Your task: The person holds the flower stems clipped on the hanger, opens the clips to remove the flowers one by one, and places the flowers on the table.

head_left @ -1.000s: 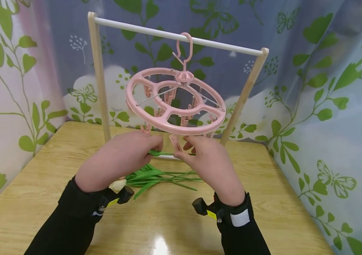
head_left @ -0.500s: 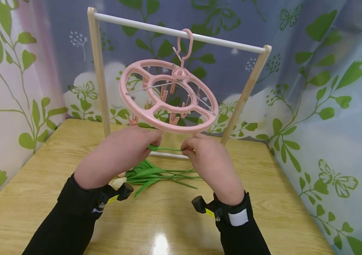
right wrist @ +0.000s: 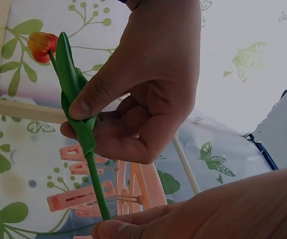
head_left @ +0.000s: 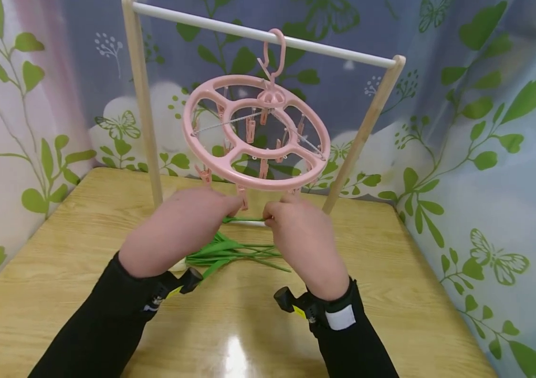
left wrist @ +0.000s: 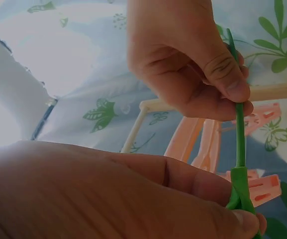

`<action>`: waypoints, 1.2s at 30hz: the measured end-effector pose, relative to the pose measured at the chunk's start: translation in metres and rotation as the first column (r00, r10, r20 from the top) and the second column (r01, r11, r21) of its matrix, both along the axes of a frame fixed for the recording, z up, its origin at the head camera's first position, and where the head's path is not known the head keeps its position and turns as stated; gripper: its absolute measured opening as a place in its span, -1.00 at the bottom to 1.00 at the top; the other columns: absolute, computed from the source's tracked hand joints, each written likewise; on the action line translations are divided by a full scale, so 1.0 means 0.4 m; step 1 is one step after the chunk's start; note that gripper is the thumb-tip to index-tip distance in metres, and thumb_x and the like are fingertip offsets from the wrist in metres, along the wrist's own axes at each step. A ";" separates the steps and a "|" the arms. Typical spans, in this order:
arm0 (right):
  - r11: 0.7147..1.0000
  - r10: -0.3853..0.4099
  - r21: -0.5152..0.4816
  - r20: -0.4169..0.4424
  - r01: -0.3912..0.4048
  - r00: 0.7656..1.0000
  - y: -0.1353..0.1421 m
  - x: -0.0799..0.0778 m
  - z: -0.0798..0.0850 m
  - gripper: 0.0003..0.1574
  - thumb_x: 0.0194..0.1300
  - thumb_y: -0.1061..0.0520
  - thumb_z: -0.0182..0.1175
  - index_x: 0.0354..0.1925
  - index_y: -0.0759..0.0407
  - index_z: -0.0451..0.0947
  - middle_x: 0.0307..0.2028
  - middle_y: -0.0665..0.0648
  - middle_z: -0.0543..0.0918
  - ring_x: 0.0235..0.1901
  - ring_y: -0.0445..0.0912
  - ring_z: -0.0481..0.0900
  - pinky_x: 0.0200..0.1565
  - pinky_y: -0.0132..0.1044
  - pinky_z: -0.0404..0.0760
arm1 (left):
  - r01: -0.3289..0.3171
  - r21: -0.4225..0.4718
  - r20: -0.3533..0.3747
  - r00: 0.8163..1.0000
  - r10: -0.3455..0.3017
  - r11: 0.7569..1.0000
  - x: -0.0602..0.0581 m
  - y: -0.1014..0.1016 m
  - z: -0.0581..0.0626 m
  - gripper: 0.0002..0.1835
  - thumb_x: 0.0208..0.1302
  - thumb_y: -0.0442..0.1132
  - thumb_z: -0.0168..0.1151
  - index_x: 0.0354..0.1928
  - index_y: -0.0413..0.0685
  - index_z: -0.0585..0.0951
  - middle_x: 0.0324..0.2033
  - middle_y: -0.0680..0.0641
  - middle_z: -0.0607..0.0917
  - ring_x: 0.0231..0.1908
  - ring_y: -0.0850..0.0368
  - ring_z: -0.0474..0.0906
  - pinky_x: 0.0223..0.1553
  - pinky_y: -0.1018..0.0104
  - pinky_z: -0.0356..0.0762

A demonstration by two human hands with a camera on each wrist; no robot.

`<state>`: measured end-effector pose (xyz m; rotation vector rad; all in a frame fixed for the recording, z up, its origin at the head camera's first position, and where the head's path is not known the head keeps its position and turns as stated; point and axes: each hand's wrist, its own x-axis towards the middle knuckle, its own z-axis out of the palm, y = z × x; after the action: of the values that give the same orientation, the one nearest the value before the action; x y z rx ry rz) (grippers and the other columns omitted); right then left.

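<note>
A red-orange artificial tulip (right wrist: 43, 47) is stretched level between both hands beneath the pink clip hanger (head_left: 258, 184). At its green leaves, my left hand (head_left: 182, 226) pinches it between thumb and fingers. Toward the end of the green stem (left wrist: 240, 137), my right hand (head_left: 303, 239) pinches with thumb and forefinger. The left hand hides the bloom in the head view. A pink peg (head_left: 242, 197) dangles from the hanger's front rim, just behind the stem between the hands. Other pegs (right wrist: 73, 198) appear behind the stem in the right wrist view.
The hanger's hook (head_left: 274, 52) sits on the white rod (head_left: 211, 23) of a wooden-legged rack (head_left: 364, 131). More flowers with green stems (head_left: 230, 254) lie on the wooden table (head_left: 268, 325) below the hands. Patterned cloth (head_left: 499, 199) surrounds the table.
The right hand has come away from the front peg, which now hangs free between the hands. The hanger has turned and swung slightly. The left hand still holds the tulip.
</note>
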<state>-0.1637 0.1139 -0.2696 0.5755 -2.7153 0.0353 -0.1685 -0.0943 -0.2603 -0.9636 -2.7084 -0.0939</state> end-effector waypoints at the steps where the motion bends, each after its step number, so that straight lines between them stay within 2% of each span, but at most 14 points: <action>1: 1.000 -0.003 0.009 0.000 0.003 1.000 -0.003 -0.001 0.000 -0.94 0.28 0.05 0.38 -0.24 -0.14 0.74 -0.38 -0.06 0.58 -0.42 -0.15 0.55 -0.43 -0.29 0.54 | -0.006 -0.011 -0.001 1.000 0.006 1.000 0.000 0.001 -0.001 -0.66 0.39 -0.47 0.12 0.02 0.14 0.56 -0.63 0.10 0.42 -0.63 0.18 0.31 -0.59 0.32 0.20; 4: 0.999 -0.006 0.033 0.009 0.006 1.000 -0.009 -0.002 -0.003 -0.94 0.29 0.02 0.37 -0.25 -0.16 0.74 -0.39 -0.06 0.58 -0.45 -0.14 0.53 -0.45 -0.28 0.51 | -0.027 -0.065 -0.027 0.999 0.025 0.998 0.001 0.001 -0.004 -0.52 0.37 -0.50 0.10 0.23 0.11 0.53 -0.68 0.07 0.37 -0.67 0.17 0.28 -0.61 0.32 0.13; 7: 0.999 0.005 0.051 0.014 -0.005 1.000 -0.012 -0.006 -0.007 -0.96 0.30 0.02 0.36 -0.26 -0.15 0.74 -0.42 -0.05 0.60 -0.49 -0.13 0.53 -0.46 -0.25 0.51 | -0.044 -0.116 -0.069 0.997 0.036 0.992 0.001 0.003 -0.012 -0.47 0.36 -0.52 0.08 0.32 0.05 0.47 -0.69 0.05 0.33 -0.69 0.16 0.24 -0.61 0.30 0.06; 10: 0.998 0.025 0.063 0.014 -0.026 1.000 -0.014 -0.012 -0.013 -0.96 0.30 0.02 0.36 -0.31 -0.14 0.75 -0.44 -0.05 0.63 -0.50 -0.13 0.55 -0.44 -0.22 0.52 | -0.051 -0.157 -0.107 0.994 0.034 0.986 0.001 0.009 -0.021 -0.59 0.37 -0.48 0.12 0.21 -0.02 0.52 -0.65 0.04 0.34 -0.66 0.16 0.28 -0.60 0.31 0.15; 15: 0.997 0.032 0.071 0.016 -0.033 0.999 -0.016 -0.018 -0.017 -0.95 0.28 0.01 0.37 -0.35 -0.15 0.76 -0.43 -0.06 0.67 -0.44 -0.14 0.60 -0.38 -0.19 0.53 | -0.059 -0.151 -0.117 0.992 0.042 0.987 0.002 0.020 -0.035 -0.78 0.41 -0.43 0.13 0.00 -0.03 0.57 -0.61 0.03 0.36 -0.61 0.14 0.33 -0.59 0.31 0.23; 21: 0.998 0.036 0.049 0.028 -0.037 0.999 -0.016 -0.027 -0.026 -0.92 0.29 0.03 0.36 -0.35 -0.12 0.76 -0.41 -0.04 0.67 -0.44 -0.15 0.59 -0.35 -0.17 0.57 | -0.086 -0.170 -0.129 0.989 0.064 0.982 0.001 0.029 -0.040 -0.78 0.44 -0.38 0.12 0.05 -0.04 0.57 -0.67 0.03 0.33 -0.66 0.15 0.29 -0.62 0.31 0.10; 29: 0.998 0.053 0.034 0.031 -0.054 0.998 -0.025 -0.035 -0.037 -0.94 0.29 0.08 0.37 -0.33 -0.05 0.77 -0.41 -0.02 0.65 -0.49 -0.14 0.59 -0.43 -0.25 0.60 | -0.121 -0.190 -0.131 0.987 0.097 0.974 -0.005 0.033 -0.041 -0.53 0.41 -0.34 0.19 0.34 -0.13 0.47 -0.72 0.07 0.31 -0.71 0.17 0.27 -0.67 0.34 0.08; 33: 0.998 0.057 0.027 0.011 -0.057 0.998 -0.029 -0.037 -0.038 -0.95 0.27 0.11 0.39 -0.35 -0.04 0.77 -0.42 -0.04 0.64 -0.51 -0.15 0.59 -0.45 -0.25 0.58 | -0.128 -0.167 -0.154 0.983 0.102 0.978 -0.005 0.031 -0.041 -0.55 0.39 -0.35 0.21 0.30 -0.12 0.51 -0.73 0.07 0.30 -0.69 0.16 0.28 -0.66 0.33 0.11; 36: 0.998 0.060 0.028 0.003 -0.060 0.998 -0.030 -0.037 -0.041 -0.94 0.26 0.11 0.40 -0.37 -0.03 0.77 -0.44 -0.04 0.64 -0.51 -0.15 0.58 -0.45 -0.25 0.58 | -0.123 -0.176 -0.175 0.980 0.092 0.977 -0.003 0.031 -0.045 -0.67 0.41 -0.32 0.21 0.18 -0.13 0.58 -0.73 0.06 0.31 -0.66 0.14 0.30 -0.64 0.33 0.16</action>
<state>-0.1785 0.1017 -0.2862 0.6658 -2.7042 0.0140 -0.1697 -0.0818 -0.2782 -0.8295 -2.6415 0.2537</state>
